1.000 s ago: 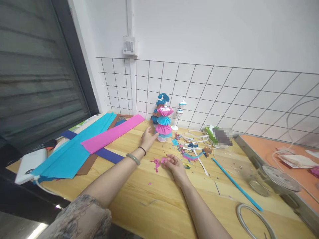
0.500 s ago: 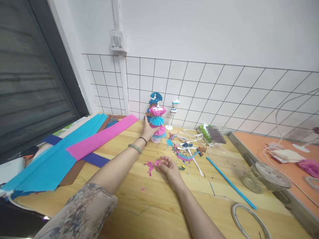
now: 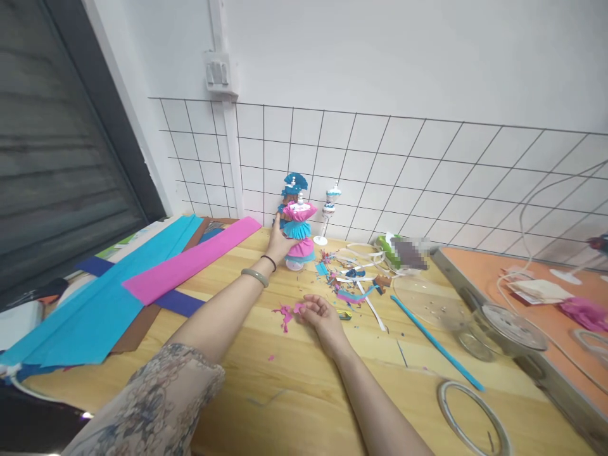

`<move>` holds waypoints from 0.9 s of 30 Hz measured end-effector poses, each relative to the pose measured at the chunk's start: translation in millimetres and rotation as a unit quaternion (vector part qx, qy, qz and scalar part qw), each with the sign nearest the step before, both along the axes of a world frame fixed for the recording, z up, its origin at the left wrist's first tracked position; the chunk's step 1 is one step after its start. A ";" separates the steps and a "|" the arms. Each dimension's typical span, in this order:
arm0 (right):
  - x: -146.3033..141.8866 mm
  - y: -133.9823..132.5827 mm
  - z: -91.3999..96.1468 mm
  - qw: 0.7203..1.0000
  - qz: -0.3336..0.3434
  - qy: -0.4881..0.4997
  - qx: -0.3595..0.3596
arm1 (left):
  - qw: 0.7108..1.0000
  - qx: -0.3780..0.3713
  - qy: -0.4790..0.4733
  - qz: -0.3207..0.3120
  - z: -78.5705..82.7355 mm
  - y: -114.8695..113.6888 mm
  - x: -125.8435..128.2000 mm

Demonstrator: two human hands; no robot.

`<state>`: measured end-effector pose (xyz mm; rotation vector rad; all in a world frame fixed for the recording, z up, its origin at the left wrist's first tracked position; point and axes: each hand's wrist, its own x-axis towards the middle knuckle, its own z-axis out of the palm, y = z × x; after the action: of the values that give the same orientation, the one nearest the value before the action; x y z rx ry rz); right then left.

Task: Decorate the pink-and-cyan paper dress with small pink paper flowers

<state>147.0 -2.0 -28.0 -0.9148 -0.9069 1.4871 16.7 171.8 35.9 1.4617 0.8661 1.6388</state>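
Note:
A small doll figure (image 3: pixel 300 233) in pink and teal crepe-paper ruffles stands on the wooden table (image 3: pixel 294 392) near the tiled wall. My left hand (image 3: pixel 279 242) is stretched out to it and wraps around its left side. Behind it stands a second, teal-dressed figure (image 3: pixel 293 186) and a thin white stand with a small top (image 3: pixel 329 208). My right hand (image 3: pixel 319 314) rests on the table, fingers loosely curled, beside pink paper scraps (image 3: pixel 287 313). I cannot make out anything held in it.
Long crepe sheets lie at left: pink (image 3: pixel 190 261), teal (image 3: pixel 109 297), purple (image 3: pixel 177 303). Paper scraps and white strips (image 3: pixel 357 278) litter the middle. A blue stick (image 3: pixel 436 342), a tape ring (image 3: pixel 470 415), clear round lids (image 3: pixel 513 329) and an orange-topped surface (image 3: pixel 522 278) are at right.
My left hand reached forward from the table and closed around the ruffled figure. The right hand stayed put. The view shifted slightly left.

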 end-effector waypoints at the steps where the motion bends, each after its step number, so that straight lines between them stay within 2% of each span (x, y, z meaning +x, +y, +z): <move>1: 0.3 0.1 -0.1 1.000 0.001 0.000 0.000 | 1.000 0.008 0.006 -0.003 1.7 -1.2 -2.4; 5: 1.8 1.0 -2.3 1.000 0.008 0.000 0.003 | 0.999 0.023 0.025 -0.037 8.9 -16.3 -14.0; 8: 3.8 1.8 -4.4 1.000 0.015 0.002 0.003 | 0.996 -0.002 0.058 -0.066 10.6 -37.2 -24.0; 14: 9.1 0.0 -0.2 0.998 0.067 0.002 -0.006 | 0.996 -0.011 0.069 -0.049 5.6 -78.6 -39.3; 22: 14.8 -10.6 26.0 0.993 0.118 0.009 -0.004 | 0.997 -0.030 0.044 -0.052 -0.8 -102.3 -31.6; 25: 16.8 -13.7 39.2 0.995 0.100 0.026 0.008 | 0.997 -0.027 0.047 -0.054 -2.7 -105.3 -27.7; 27: 15.7 -14.7 49.3 0.997 0.053 0.042 0.028 | 0.997 -0.020 0.051 -0.058 -2.3 -107.3 -27.2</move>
<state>162.7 -16.7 21.4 -0.7676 -0.9422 1.5719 -10.6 64.5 33.6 1.5486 0.8486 1.4643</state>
